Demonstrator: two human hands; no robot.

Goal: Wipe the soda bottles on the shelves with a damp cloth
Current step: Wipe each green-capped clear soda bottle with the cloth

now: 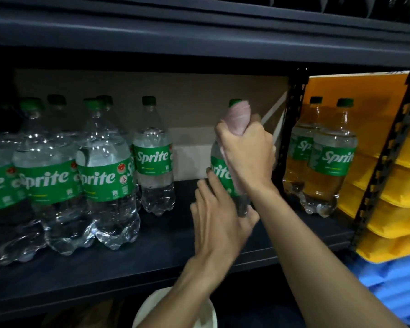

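Large bottles [100, 174] crowd the left end of the dark shelf [104, 268]. Mid-shelf, the left hand [219, 221] clasps a bottle [220, 171] at its base — fingers together up one side, thumb opposite — while the right hand [249, 152] curls tightly round a pink cloth [238, 117] wrapping its neck. Two more bottles [329, 162] stand right.

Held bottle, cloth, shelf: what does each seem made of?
The bottle looks like clear, glossy plastic: see-through wall, bright highlights. The cloth seems soft pale-pink fabric, folding round the neck. The shelf is dark and matte, perhaps painted metal or board; unclear.
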